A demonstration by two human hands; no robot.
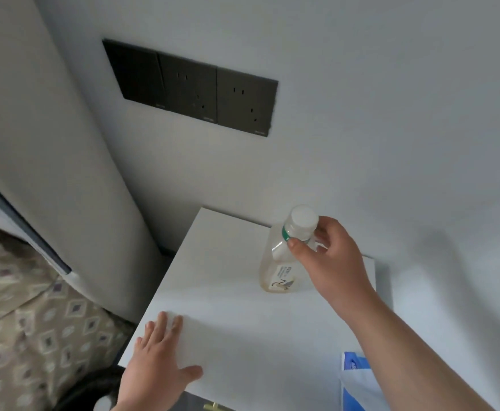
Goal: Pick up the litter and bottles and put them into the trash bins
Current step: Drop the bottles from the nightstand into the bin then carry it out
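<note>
A clear plastic bottle [278, 262] with a white cap, a green neck band and a small label stands at the back right of a white nightstand top [236, 321]. My right hand [328, 259] grips the bottle's neck just under the cap, thumb in front and fingers behind. My left hand [159, 363] rests flat on the nightstand's front left corner with its fingers straight. A small white object shows between two of its fingertips; what it is cannot be made out.
A blue and white packet [355, 381] lies at the nightstand's front right, partly under my right forearm. Dark wall sockets [192, 87] sit above. A patterned bed cover [26, 321] is at the left, beside a padded headboard. A brass knob [213, 406] shows below the top.
</note>
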